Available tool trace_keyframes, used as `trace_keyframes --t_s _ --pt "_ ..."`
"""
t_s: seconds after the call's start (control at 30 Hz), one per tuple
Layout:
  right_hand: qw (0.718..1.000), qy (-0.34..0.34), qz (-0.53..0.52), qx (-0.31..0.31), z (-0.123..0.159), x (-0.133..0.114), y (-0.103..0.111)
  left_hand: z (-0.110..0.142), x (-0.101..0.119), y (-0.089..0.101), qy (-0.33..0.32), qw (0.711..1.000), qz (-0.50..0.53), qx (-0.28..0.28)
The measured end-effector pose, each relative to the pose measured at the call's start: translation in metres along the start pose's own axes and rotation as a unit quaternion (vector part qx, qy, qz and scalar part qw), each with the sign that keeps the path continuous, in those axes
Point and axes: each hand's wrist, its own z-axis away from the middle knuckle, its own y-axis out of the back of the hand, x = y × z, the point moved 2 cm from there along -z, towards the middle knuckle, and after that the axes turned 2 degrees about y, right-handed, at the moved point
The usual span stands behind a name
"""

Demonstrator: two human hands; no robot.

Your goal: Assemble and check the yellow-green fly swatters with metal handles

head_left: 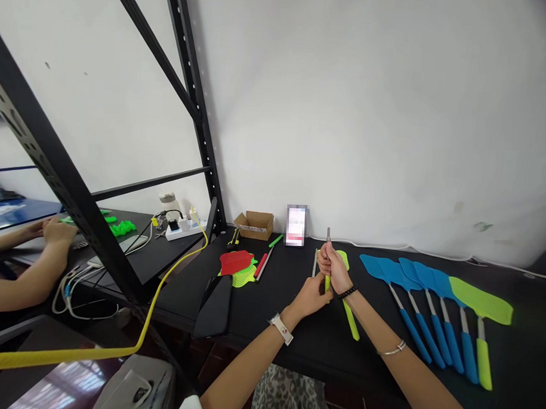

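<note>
A: What is the state of the hands?
B: The right hand (336, 271) is closed in a fist around a metal rod (329, 233), its tip projecting upward. The left hand (315, 295), just below, is partly curled, thumb and fingers gripping a lime handle (327, 283). Whether rod and handle are joined cannot be told; the fist covers that section.

A: Where are these parts?
B: Rod and handle are held roughly upright, one above the other, over the black table (278, 312).

A: What lies nearby?
B: A second rod (314, 263) is left of the fist. A lime head (344, 258) shows behind it; a loose-looking lime grip (351, 320) lies beside the right forearm.

A: And farther out?
B: Right: a row of blue swatters (432, 338), ending in one lime swatter (481, 298). Left: a red head (236, 262) overlapping green ones, a dark phone (212, 307) and an open box (255, 226).
</note>
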Motion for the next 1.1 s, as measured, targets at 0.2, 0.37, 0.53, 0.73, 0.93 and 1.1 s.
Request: trace_keyframes --t_s 0.2,0.37,0.53,0.73,0.93,1.1 --pt "1.0 0.002 0.009 0.009 0.002 0.006 -0.001 0.0 0.0 0.0 -0.002 1.0 -0.012 0.009" --pt "1.0 0.022 0.013 0.004 0.005 0.008 -0.002 0.003 0.004 0.001 -0.024 0.999 -0.014 0.024" --pt "0.999 0.023 0.043 -0.017 0.011 -0.006 -0.005 0.005 0.01 0.007 -0.038 0.998 0.03 0.037" --pt "0.996 0.078 0.037 -0.026 0.003 -0.059 -0.019 0.005 0.019 0.013 -0.038 0.994 0.093 0.047" --pt "0.996 0.074 0.039 -0.007 -0.015 -0.082 -0.039 0.006 0.022 0.013 -0.038 0.989 0.137 0.041" --pt "0.998 0.053 0.03 -0.002 -0.02 -0.075 -0.049 0.006 0.03 0.015 -0.024 0.986 0.143 0.076"
